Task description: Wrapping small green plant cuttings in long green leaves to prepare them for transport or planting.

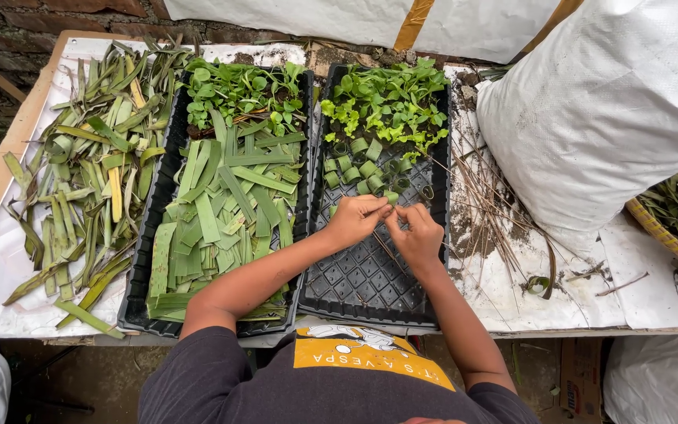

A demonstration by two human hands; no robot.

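My left hand (356, 219) and my right hand (418, 232) meet over the right black seedling tray (366, 279), fingertips pinched together on a small rolled green leaf strip (390, 199). Just beyond them lie several rolled leaf cups (359, 167), and behind those stand green seedlings (386, 102) at the tray's far end. The near half of this tray shows bare black cells.
A left black tray (144, 259) holds flat cut leaf strips (221, 212) and seedlings (245, 90). Loose long leaves (92, 165) pile on the white sheet at far left. A big white sack (614, 110) stands right, with a woven basket (665, 232) of leaves and dry twigs (496, 204).
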